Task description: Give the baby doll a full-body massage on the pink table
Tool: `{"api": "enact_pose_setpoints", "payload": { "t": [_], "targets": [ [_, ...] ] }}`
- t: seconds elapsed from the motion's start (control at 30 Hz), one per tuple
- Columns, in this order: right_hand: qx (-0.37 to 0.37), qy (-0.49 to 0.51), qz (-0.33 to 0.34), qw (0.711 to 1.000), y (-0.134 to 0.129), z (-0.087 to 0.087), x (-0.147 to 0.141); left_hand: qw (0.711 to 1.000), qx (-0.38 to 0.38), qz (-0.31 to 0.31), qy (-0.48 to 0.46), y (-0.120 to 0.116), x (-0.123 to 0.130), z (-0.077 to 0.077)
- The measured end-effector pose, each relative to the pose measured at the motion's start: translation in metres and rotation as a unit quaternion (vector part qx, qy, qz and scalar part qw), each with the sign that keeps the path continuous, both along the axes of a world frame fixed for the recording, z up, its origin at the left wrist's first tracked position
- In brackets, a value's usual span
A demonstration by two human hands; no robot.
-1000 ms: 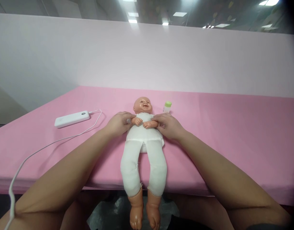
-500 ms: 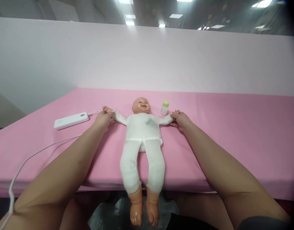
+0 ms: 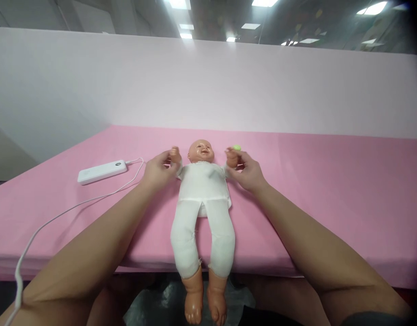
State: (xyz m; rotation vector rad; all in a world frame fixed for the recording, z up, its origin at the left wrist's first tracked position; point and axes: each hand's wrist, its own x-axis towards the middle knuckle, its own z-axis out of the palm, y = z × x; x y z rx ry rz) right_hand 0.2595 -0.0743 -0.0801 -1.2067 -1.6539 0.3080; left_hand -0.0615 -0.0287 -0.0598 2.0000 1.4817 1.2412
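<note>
A baby doll with a white cloth body lies on its back on a pink-covered table, its feet hanging past the front edge. My left hand is closed around the doll's arm at the left, near its small hand. At the right, my right hand grips the doll's other arm by the wrist, beside its hand. Both doll arms are bent, with the hands raised at either side of the head. Behind my right hand only the green cap of a small bottle shows.
A white power bank lies on the left of the table, and its white cable runs to the lower left past my forearm. A pale wall panel stands behind the table, with glass above it.
Both my hands have moved inward, bringing the doll's arms from stretched out sideways to bent beside its head. The bottle has become mostly hidden, while more of the cable shows.
</note>
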Motion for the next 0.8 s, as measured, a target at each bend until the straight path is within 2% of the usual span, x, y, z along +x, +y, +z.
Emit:
{"api": "enact_pose_setpoints", "payload": {
  "t": [0.1,0.2,0.3,0.37,0.43,0.53,0.67,0.73,0.8],
  "targets": [
    [0.0,-0.135,0.077,0.988,-0.01,0.005,-0.018,0.984,0.057,-0.078,0.152,-0.007,0.009,0.001],
    [0.02,-0.207,0.099,0.973,-0.01,0.003,-0.023,0.942,0.096,-0.144,0.288,-0.004,0.009,-0.001],
    [0.038,-0.244,0.115,0.962,-0.006,0.0,-0.022,0.915,0.114,-0.145,0.358,-0.001,0.007,-0.002],
    [0.044,-0.249,0.117,0.96,-0.006,-0.001,-0.022,0.916,0.113,-0.144,0.357,-0.002,0.006,-0.002],
    [0.034,-0.226,0.113,0.967,-0.007,0.0,-0.022,0.928,0.106,-0.152,0.322,-0.003,0.007,-0.002],
    [-0.021,-0.144,0.113,0.983,-0.009,0.002,-0.018,0.959,0.07,-0.151,0.231,-0.002,0.006,-0.003],
    [-0.071,0.027,0.036,0.996,0.002,-0.004,0.002,0.996,-0.018,-0.055,0.062,0.009,-0.004,-0.008],
    [-0.087,0.116,-0.02,0.989,0.015,-0.012,0.017,0.996,-0.075,-0.011,-0.047,0.02,-0.012,-0.012],
    [-0.13,0.192,-0.066,0.971,0.028,-0.021,0.031,0.976,-0.135,0.022,-0.171,0.032,-0.02,-0.017]
  ]
}}
